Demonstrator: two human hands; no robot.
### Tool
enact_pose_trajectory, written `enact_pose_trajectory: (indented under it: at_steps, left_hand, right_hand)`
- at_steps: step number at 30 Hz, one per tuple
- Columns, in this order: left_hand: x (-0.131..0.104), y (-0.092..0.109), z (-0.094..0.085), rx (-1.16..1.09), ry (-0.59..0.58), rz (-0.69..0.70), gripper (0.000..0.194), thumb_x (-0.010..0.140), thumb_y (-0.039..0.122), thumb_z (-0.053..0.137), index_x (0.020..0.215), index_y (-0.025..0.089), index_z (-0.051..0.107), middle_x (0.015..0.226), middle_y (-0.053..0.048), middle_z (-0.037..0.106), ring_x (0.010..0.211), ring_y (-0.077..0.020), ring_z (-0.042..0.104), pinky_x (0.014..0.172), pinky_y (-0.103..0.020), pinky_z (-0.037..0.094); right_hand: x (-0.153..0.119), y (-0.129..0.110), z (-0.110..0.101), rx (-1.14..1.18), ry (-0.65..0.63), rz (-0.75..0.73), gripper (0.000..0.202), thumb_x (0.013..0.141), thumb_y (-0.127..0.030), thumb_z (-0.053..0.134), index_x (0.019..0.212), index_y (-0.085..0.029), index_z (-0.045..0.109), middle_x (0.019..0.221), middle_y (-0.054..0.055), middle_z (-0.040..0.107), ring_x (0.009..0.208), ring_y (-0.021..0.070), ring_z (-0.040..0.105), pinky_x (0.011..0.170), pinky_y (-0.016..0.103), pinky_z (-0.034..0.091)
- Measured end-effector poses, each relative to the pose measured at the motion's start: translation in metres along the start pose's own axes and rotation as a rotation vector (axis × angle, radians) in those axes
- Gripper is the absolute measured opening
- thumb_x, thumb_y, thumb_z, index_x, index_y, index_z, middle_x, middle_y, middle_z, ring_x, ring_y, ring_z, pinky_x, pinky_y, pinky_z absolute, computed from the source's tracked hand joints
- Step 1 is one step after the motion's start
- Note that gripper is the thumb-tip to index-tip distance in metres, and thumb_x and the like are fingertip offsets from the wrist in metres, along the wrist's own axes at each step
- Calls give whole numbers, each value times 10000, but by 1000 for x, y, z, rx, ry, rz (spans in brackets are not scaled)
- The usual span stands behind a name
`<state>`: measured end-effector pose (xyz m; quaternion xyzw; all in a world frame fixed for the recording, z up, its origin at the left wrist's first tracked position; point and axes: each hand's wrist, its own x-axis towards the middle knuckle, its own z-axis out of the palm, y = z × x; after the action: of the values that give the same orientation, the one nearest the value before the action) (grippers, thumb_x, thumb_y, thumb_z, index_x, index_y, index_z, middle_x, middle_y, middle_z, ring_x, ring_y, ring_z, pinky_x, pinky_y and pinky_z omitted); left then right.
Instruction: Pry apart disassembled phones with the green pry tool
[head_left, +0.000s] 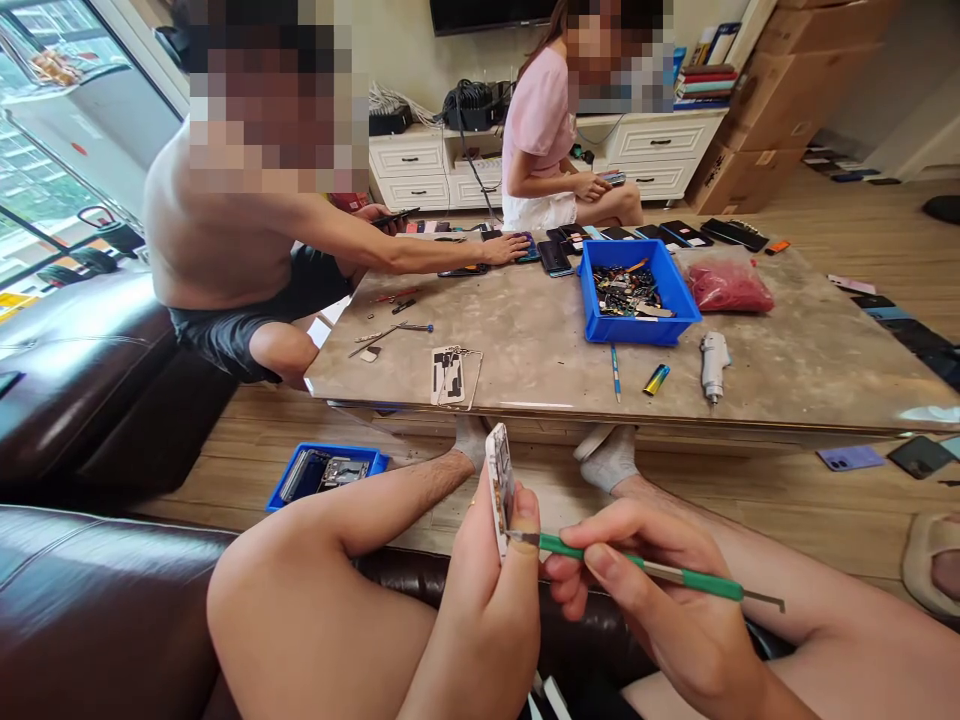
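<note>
Gripping a slim, pale-edged opened phone (499,472), near upright just below centre toward six o'clock, head view: left hand (491,590). Inner parts exposed. Right hand (671,605) pinches green-handled tool (666,573), blade at phone's lower end, hook toward four o'clock. Carton (757,150) lettering, two o'clock, illegible.

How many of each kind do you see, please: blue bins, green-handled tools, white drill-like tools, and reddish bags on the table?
Blue bins: 2
Green-handled tools: 1, in the right hand
White drill-like tools: 1
Reddish bags: 1
Total: 5
</note>
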<state>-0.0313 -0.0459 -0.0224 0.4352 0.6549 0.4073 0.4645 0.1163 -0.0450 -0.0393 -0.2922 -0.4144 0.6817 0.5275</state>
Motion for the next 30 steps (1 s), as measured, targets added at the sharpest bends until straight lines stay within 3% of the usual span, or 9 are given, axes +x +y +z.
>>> enact_pose_trajectory:
  at_steps: [7, 16, 30]
  left_hand:
    - [1, -1, -2, 13, 26, 21, 414, 976, 558, 537, 1189, 240, 695, 719, -53, 695, 626, -221, 639, 538, -305, 526]
    - [1, 5, -4, 0, -44, -23, 497, 974, 602, 508, 1264, 234, 673, 791, -69, 721, 727, -269, 683, 632, -350, 552]
    - [2, 5, -6, 40, -20, 19, 461, 989, 550, 516, 1304, 248, 667, 806, -67, 733, 726, -256, 688, 630, -330, 557]
  right_hand:
    - [0, -2, -1, -30, 7, 7, 129, 1027, -194, 653, 1081, -188, 770, 931, 97, 773, 757, 164, 759, 715, 248, 654]
    - [1, -4, -2, -66, -19, -4, 149, 1035, -193, 643, 1102, -223, 773, 942, 81, 775, 778, 159, 764, 736, 237, 651]
    - [1, -10, -2, -168, -29, -16, 148, 1024, -209, 650, 1082, -231, 784, 928, 75, 776, 765, 178, 764, 729, 264, 661]
